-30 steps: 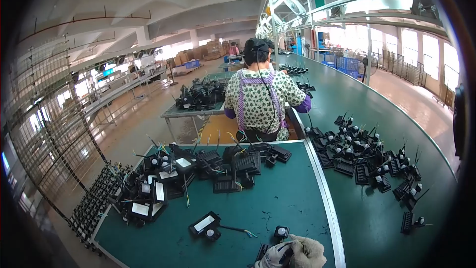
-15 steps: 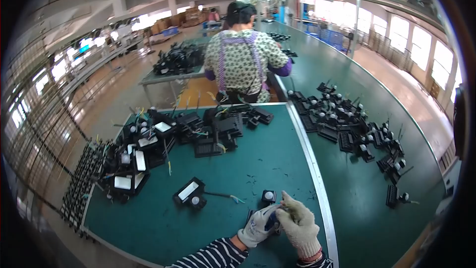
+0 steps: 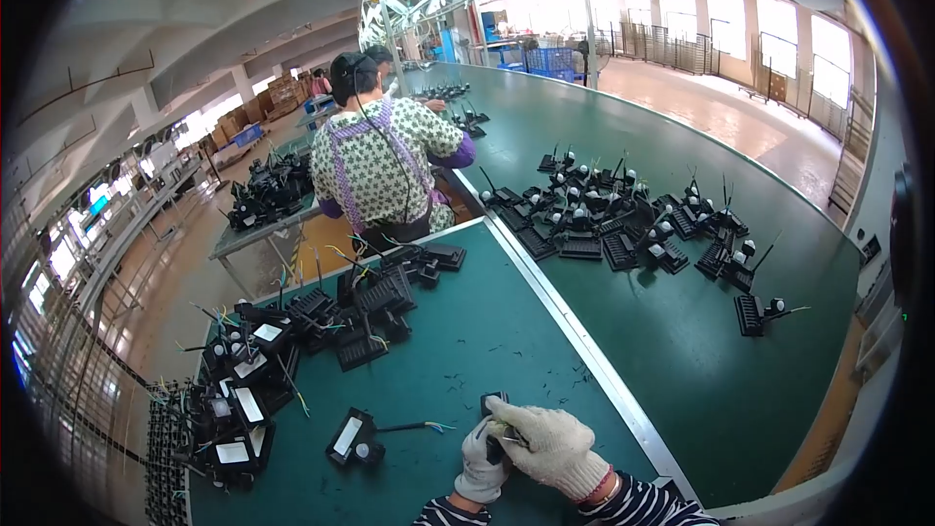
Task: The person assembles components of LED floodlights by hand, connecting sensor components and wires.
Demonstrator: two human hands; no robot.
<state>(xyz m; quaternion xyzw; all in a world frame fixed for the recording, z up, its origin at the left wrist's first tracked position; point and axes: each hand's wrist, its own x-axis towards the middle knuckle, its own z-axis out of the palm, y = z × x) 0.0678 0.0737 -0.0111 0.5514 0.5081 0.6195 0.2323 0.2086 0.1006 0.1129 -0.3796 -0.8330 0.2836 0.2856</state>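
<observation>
My left hand (image 3: pixel 481 465), in a white work glove, is wrapped round a small black floodlight (image 3: pixel 494 397), whose end pokes out above the fingers. My right hand (image 3: pixel 557 450), in a knitted cream glove, is closed against the near side of the same lamp. What its fingertips pinch is mostly hidden. Left of my hands, a black floodlight with a white panel and round sensor (image 3: pixel 348 436) lies on the green table (image 3: pixel 467 331), its cable pointing right.
Floodlights are heaped along the table's left and far edges (image 3: pixel 248 399). Beyond a metal rail (image 3: pixel 575 331), the green conveyor (image 3: pixel 672 370) carries another cluster of floodlights (image 3: pixel 614 224). A co-worker (image 3: pixel 375 156) sits ahead, back turned. Small black scraps (image 3: pixel 453 380) litter the table.
The view has swung right, so the conveyor fills more of it. My right hand has turned and come over the lamp, its raised finger now folded down beside my left hand.
</observation>
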